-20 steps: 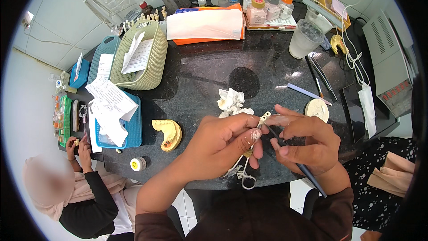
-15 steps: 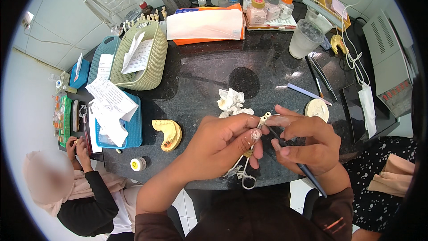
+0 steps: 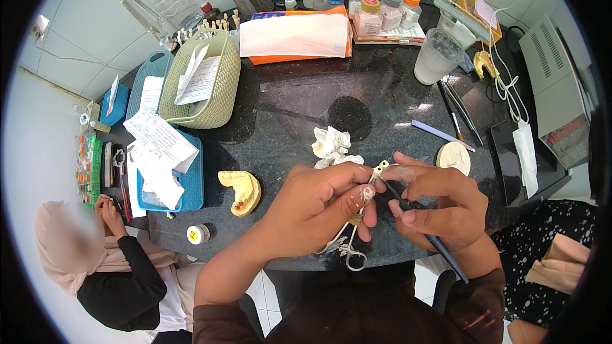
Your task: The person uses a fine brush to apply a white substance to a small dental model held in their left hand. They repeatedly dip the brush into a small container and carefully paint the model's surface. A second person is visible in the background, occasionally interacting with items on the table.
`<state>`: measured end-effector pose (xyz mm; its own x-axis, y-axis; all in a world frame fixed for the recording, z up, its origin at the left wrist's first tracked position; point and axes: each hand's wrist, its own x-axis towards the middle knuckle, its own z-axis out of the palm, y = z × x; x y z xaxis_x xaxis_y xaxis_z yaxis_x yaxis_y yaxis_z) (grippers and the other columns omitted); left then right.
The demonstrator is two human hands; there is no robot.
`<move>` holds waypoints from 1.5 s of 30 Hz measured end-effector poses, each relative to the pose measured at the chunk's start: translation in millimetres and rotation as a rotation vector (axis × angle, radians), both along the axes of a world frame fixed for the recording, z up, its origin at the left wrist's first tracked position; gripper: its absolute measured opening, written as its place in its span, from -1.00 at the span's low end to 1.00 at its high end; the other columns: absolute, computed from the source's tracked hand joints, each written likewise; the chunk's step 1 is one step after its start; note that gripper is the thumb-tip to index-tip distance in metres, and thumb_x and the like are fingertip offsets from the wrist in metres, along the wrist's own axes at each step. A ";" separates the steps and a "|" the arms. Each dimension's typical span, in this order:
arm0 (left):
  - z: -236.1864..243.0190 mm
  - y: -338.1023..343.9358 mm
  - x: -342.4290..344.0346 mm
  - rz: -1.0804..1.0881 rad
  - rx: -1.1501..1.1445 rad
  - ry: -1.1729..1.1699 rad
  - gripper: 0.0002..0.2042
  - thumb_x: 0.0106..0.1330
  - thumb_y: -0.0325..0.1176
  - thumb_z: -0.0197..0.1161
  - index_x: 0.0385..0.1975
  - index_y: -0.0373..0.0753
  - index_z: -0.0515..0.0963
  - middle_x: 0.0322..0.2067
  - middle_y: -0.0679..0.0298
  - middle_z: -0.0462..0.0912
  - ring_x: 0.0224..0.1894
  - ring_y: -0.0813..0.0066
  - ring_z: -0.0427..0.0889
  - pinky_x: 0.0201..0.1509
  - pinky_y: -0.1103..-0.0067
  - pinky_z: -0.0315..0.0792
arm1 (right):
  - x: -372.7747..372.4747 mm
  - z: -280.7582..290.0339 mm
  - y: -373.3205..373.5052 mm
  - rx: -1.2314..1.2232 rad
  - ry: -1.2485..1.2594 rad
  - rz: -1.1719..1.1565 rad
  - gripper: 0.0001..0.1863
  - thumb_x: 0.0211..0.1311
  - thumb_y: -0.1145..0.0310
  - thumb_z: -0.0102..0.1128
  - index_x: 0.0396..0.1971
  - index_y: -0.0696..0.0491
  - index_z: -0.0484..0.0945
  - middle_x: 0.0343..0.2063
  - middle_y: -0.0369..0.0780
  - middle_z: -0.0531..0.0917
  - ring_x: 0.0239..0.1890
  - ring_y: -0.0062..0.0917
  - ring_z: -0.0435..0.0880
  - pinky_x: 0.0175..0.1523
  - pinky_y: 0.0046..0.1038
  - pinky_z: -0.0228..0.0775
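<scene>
My left hand (image 3: 315,200) is closed around a metal locking forceps (image 3: 354,260), whose ring handles hang below the fingers. At the forceps' tip sits a small cream-coloured tooth-like piece with round holes (image 3: 380,167). My right hand (image 3: 446,197) pinches a slim dark-handled tool (image 3: 444,256) like a pen, its thin end close to the small piece; whether it touches cannot be made out. White powdery smears mark my left thumb. Crumpled white tissue (image 3: 331,144) lies just beyond my hands. Off to the left, a yellow plaster dental model (image 3: 241,192) rests on the dark worktop (image 3: 287,105).
A small lidded jar (image 3: 198,234) and paper-filled baskets (image 3: 220,67) stand left. At right are a round plaster piece (image 3: 454,157), a lilac stick (image 3: 442,135), a brush (image 3: 451,111) and a cloudy cup (image 3: 438,57). Powder jars (image 3: 368,18) line the back. A co-worker (image 3: 121,280) sits at left.
My hands, the forceps and the dark tool keep nearly the same position. At the left, the co-worker's head and arm have shifted slightly.
</scene>
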<state>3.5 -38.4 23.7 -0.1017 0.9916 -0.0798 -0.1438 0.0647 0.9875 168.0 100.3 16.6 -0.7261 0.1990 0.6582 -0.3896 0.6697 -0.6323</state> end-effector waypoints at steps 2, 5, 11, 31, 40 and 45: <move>-0.2 -0.6 -0.1 0.004 -0.003 -0.006 -0.83 0.43 -0.46 0.01 -0.14 -0.43 0.46 -0.50 0.23 0.64 -0.47 0.56 0.68 -0.40 0.68 0.49 | -0.6 4.4 -0.2 0.017 -0.035 0.007 -0.61 -0.12 0.75 0.34 -0.34 -0.06 0.52 -0.36 -0.24 0.52 -0.15 -0.17 0.70 0.10 0.00 0.48; -0.3 -0.2 0.4 0.003 -0.003 -0.016 -0.83 0.43 -0.46 0.02 -0.14 -0.43 0.47 -0.51 0.23 0.64 -0.47 0.56 0.68 -0.40 0.68 0.49 | -0.2 -0.6 0.7 -0.003 0.011 0.004 -0.77 -0.12 0.53 0.43 -0.42 0.00 0.57 -0.35 -0.18 0.59 -0.15 -0.15 0.70 0.07 -0.03 0.49; 0.1 0.7 -0.3 -0.001 -0.004 -0.020 -0.82 0.43 -0.46 0.01 -0.14 -0.45 0.47 -0.51 0.23 0.64 -0.47 0.57 0.68 -0.40 0.68 0.49 | -0.7 -1.2 -1.0 -0.002 0.023 -0.024 -0.75 -0.13 0.55 0.43 -0.44 -0.01 0.54 -0.36 -0.18 0.59 -0.16 -0.15 0.70 0.06 -0.05 0.50; -3.7 4.0 -8.6 0.197 -0.089 -0.479 -0.82 0.38 -0.39 0.11 -0.18 -0.38 0.44 -0.41 0.08 0.64 -0.29 0.03 0.71 -0.26 0.35 0.68 | -14.8 -2.0 24.9 0.264 -0.172 -0.411 -0.76 -0.17 0.52 0.33 -0.38 0.08 0.60 -0.28 -0.20 0.52 -0.18 -0.28 0.50 -0.12 -0.33 0.31; -12.2 3.8 -4.5 0.156 -0.072 -0.493 -0.83 0.36 -0.40 0.15 -0.18 -0.37 0.43 -0.35 0.07 0.64 -0.23 0.03 0.70 -0.14 0.31 0.66 | -19.7 -5.7 27.1 0.295 -0.197 -0.478 -0.63 -0.16 0.55 0.30 -0.23 0.00 0.62 -0.21 -0.25 0.56 -0.09 -0.28 0.50 0.06 -0.25 0.24; -15.5 2.5 -4.0 0.118 -0.032 -0.552 -0.82 0.35 -0.44 0.16 -0.15 -0.38 0.41 -0.31 0.05 0.63 -0.18 0.06 0.69 -0.09 0.39 0.64 | -18.5 -5.6 28.7 0.307 -0.199 -0.454 -0.63 -0.14 0.53 0.31 -0.21 -0.03 0.64 -0.24 -0.28 0.57 -0.11 -0.31 0.51 0.04 -0.25 0.23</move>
